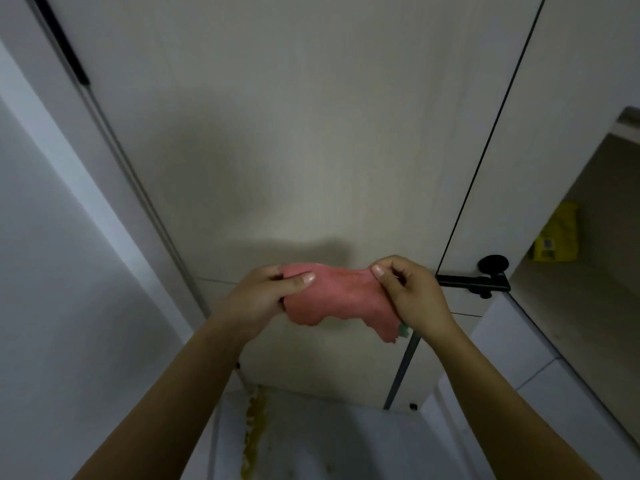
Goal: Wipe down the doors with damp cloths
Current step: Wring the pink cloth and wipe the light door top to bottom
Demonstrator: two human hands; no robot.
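Both hands grip 1 pink cloth (341, 299) in front of door (294, 150): left hand (268, 296) & right hand (408, 292) each pinching an end; green bit at right end, maybe 2nd cloth.

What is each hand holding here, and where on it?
Both hold one pink cloth in front of the door. The left hand grips its bunched left end; the right hand pinches its right end, thumb on top.

A yellow printed packet (557, 237) lay on a pale shelf (568, 282) inside an open recess at right. A grey wall (52, 271) ran along the left. Below, a yellowish stain (254, 431) streaked the light floor (329, 445).
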